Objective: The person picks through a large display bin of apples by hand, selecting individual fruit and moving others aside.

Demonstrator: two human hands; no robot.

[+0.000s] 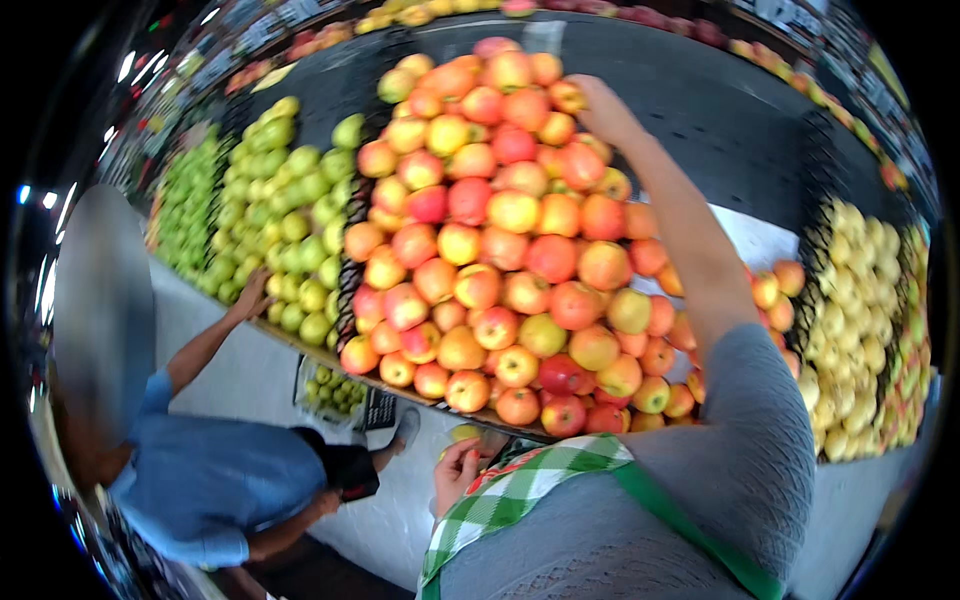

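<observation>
A tall heap of red and yellow apples fills the sloped stand in front of me. My right arm stretches across its right side to the top. There my right hand has its fingers closed around an apple at the heap's upper right edge. My left hand is low by my waist, against my green-and-white checked apron, with its fingers curled in. A yellow-green round fruit shows just beyond those fingers; whether they grip it is partly hidden.
At left, a person in a blue shirt reaches to the green apples. A crate of green fruit stands on the floor below. Pale yellow fruit lies at right, past a black divider. The dark stand surface rises behind.
</observation>
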